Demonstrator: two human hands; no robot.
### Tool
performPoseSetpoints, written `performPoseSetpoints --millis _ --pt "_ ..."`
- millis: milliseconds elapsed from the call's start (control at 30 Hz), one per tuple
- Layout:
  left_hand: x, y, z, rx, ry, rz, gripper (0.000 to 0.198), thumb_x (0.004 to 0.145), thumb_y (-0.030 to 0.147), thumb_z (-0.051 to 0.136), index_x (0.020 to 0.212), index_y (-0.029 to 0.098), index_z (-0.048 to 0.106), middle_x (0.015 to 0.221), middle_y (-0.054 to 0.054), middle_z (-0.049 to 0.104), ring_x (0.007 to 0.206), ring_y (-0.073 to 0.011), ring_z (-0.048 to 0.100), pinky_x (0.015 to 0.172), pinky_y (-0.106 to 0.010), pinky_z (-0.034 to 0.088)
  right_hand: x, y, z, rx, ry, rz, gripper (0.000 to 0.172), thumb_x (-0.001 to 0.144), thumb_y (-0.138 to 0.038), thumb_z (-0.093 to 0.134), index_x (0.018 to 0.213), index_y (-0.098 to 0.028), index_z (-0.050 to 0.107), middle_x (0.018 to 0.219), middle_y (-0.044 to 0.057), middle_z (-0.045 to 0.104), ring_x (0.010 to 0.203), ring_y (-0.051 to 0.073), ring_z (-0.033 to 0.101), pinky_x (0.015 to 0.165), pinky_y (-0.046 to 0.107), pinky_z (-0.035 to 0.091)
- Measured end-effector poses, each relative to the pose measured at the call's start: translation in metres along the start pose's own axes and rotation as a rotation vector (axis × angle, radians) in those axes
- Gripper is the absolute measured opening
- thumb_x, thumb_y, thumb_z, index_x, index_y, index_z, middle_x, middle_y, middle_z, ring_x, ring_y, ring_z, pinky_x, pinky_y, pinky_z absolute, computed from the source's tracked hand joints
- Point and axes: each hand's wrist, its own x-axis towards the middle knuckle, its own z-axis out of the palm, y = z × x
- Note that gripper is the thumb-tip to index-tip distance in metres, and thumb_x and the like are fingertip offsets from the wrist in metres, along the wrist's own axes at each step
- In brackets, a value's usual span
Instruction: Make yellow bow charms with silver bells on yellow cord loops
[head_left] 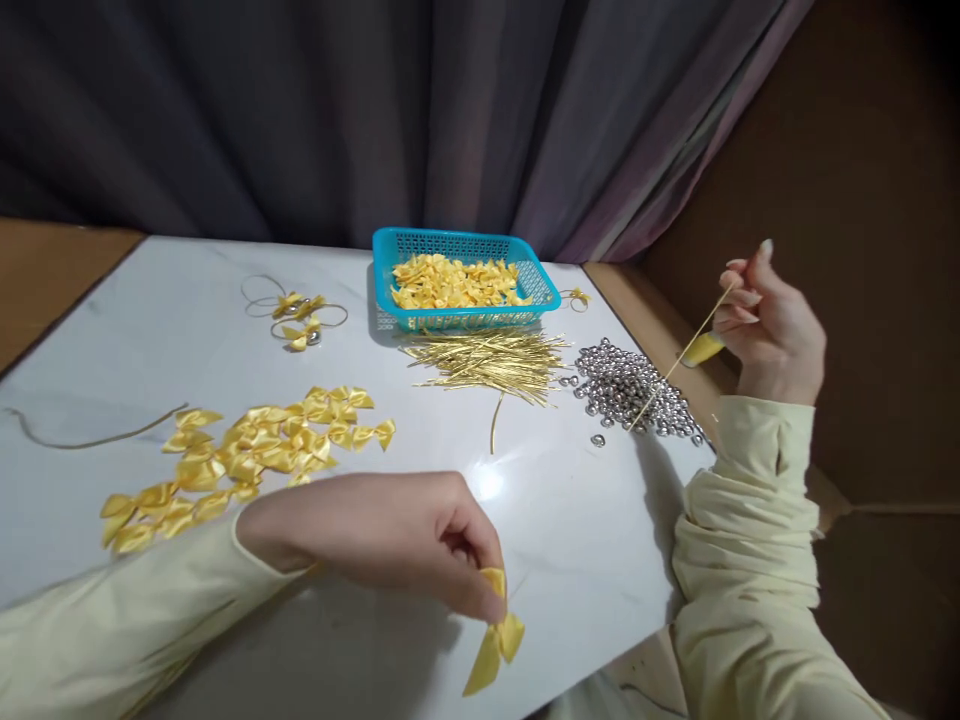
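Note:
My left hand (420,535) rests low over the white table (585,530), fingers pinched on a yellow satin bow (495,640) that hangs near the table's front edge. My right hand (765,315) is raised at the right, fingers closed on a thin gold wire tie (679,365) with a small yellow piece (703,349) on it. The wire's lower end points down toward a heap of silver beads (634,390). Both arms wear pale yellow sleeves.
A blue basket (461,250) of yellow bows stands at the back centre, a pile of gold wire ties (487,360) in front of it. Loose yellow bows (247,450) lie at left, finished bows on wire loops (296,315) behind. A dark curtain hangs beyond.

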Motion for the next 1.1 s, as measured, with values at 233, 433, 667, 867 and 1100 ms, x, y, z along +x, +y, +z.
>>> performPoseSetpoints --millis 233,433,667,867,1100 --pt "0.027 -0.006 0.012 0.067 0.002 -0.182 0.018 0.070 0.034 0.057 0.073 0.021 0.070 0.060 0.005 0.054 0.053 -0.0094 0.043 0.045 -0.019 0.026 -0.079 0.030 -0.022 -0.233 -0.343 0.401 0.026 0.096 -0.035 0.052 0.104 -0.011 0.059 0.090 0.004 0.061 0.071 0.010 0.060 0.062 0.024 0.053" --pt "0.051 -0.012 0.016 0.123 -0.077 -0.187 0.014 0.064 0.031 0.058 0.067 0.020 0.068 0.058 0.005 0.052 0.054 -0.0089 0.042 0.045 -0.018 0.026 -0.155 0.034 -0.015 -0.507 -0.595 0.399 0.019 0.091 -0.029 0.057 0.093 -0.012 0.064 0.055 -0.004 0.054 0.041 0.006 0.043 0.042 0.018 0.035" --pt "0.065 -0.016 0.015 0.073 -0.192 -0.197 0.012 0.063 0.031 0.057 0.060 0.019 0.058 0.056 0.003 0.051 0.051 -0.0095 0.041 0.043 -0.019 0.027 -0.173 0.034 0.003 -0.760 -0.568 0.077 0.019 0.088 -0.027 0.054 0.073 -0.016 0.061 0.067 0.004 0.063 0.058 0.013 0.053 0.055 0.025 0.037" --pt "0.068 -0.023 0.013 0.034 -0.237 -0.167 0.011 0.061 0.030 0.055 0.060 0.019 0.056 0.055 0.003 0.049 0.051 -0.0104 0.041 0.043 -0.019 0.027 -0.168 0.038 0.007 -0.948 -0.610 -0.072 0.025 0.095 -0.026 0.050 0.075 -0.013 0.057 0.070 -0.001 0.055 0.058 0.008 0.048 0.058 0.022 0.041" --pt "0.069 -0.029 0.014 0.004 -0.246 -0.144 0.013 0.060 0.031 0.056 0.060 0.018 0.057 0.057 0.003 0.051 0.052 -0.0101 0.042 0.046 -0.019 0.030 -0.165 0.036 0.015 -1.048 -0.699 -0.088 0.024 0.095 -0.025 0.052 0.076 -0.012 0.057 0.072 -0.002 0.055 0.062 0.008 0.052 0.062 0.023 0.048"
